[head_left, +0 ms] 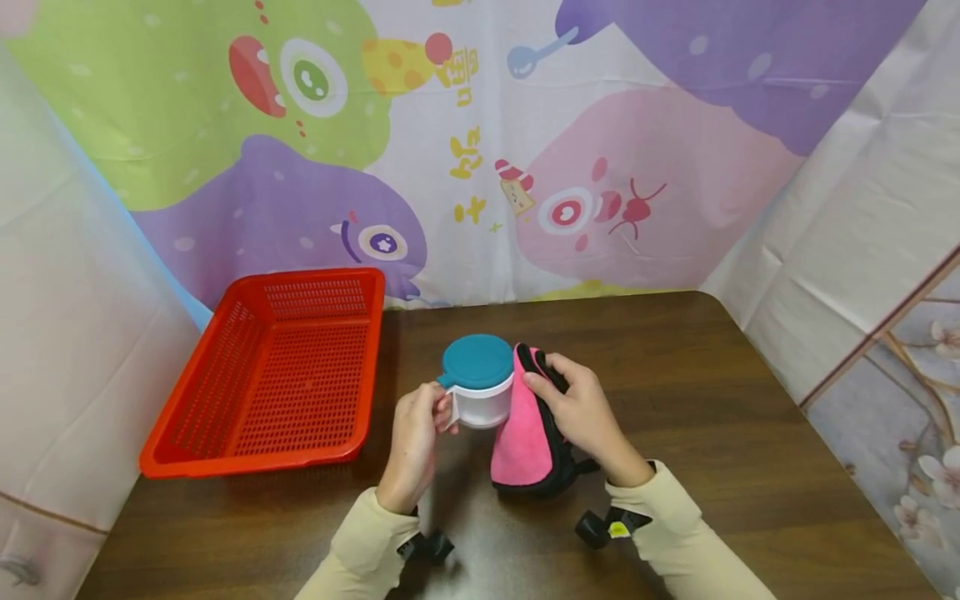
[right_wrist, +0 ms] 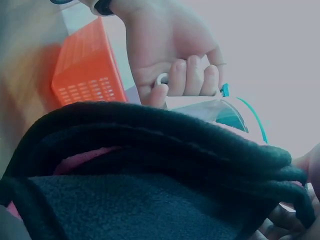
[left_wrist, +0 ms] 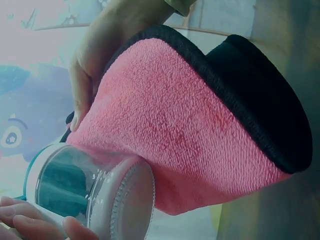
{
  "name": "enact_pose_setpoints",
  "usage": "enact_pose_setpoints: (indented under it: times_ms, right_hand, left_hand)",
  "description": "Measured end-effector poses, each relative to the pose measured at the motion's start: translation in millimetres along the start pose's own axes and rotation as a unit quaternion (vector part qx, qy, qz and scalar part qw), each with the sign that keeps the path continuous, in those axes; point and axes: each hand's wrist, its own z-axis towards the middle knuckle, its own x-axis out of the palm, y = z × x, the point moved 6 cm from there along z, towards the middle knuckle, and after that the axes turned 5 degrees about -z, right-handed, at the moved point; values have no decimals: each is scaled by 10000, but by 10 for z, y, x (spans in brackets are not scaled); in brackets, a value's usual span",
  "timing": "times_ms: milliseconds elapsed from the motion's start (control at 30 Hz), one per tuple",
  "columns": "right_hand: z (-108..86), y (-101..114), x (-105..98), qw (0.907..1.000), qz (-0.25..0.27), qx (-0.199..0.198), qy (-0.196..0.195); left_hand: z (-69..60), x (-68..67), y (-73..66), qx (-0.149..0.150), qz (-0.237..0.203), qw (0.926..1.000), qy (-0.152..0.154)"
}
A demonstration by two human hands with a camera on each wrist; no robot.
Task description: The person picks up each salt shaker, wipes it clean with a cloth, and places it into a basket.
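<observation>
A clear jar (head_left: 482, 406) with a blue-green lid (head_left: 478, 361) and a white handle is held off the table in the head view. My left hand (head_left: 415, 433) grips it by the handle, fingers curled round, as the right wrist view also shows of that hand (right_wrist: 172, 60). My right hand (head_left: 588, 414) pinches a folded pink cloth (head_left: 525, 437) with black edging and a dark reverse side. The cloth's pink face touches the jar's right side. In the left wrist view the jar (left_wrist: 100, 192) lies tilted against the cloth (left_wrist: 155, 115).
A red perforated plastic basket (head_left: 300, 392) stands at the left of the brown wooden table (head_left: 720, 467). Behind the table hangs a cartoon-printed curtain (head_left: 465, 250). Pale fabric walls (head_left: 847, 225) close in the sides.
</observation>
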Motion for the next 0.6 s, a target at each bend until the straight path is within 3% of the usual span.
enact_pose_setpoints:
  times_ms: [600]
  right_hand:
    - [24, -74, -32, 9986, 79, 219, 483]
  left_hand:
    - [16, -42, -3, 42, -79, 9996, 278]
